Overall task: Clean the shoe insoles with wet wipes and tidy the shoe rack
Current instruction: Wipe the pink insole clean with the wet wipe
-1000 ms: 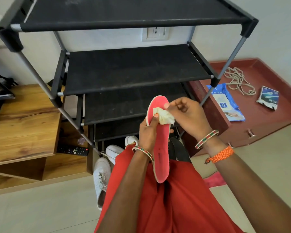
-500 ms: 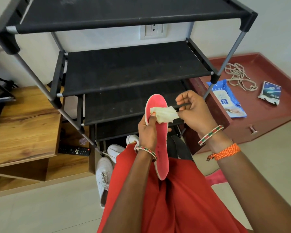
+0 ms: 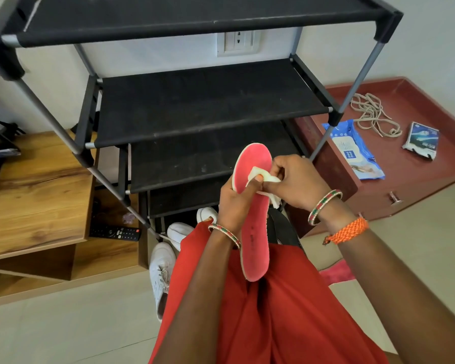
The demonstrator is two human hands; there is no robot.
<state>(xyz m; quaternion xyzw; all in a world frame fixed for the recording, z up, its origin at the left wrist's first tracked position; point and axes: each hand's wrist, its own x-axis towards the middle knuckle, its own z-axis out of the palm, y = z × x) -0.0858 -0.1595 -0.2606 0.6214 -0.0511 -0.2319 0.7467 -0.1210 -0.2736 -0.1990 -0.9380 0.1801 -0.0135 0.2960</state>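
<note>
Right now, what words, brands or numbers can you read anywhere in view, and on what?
"mee mee": on a small blue square on the wipes pack.
Small packet on the red cabinet: print too blurred to read.
Pink insole: dark marks, too small to read.
Remote: button labels too small to read.

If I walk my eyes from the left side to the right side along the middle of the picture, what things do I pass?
Wooden side table → black TV remote → pink shoe insole → blue wet-wipes packet → beige tangled cord → small dark printed packet.
</note>
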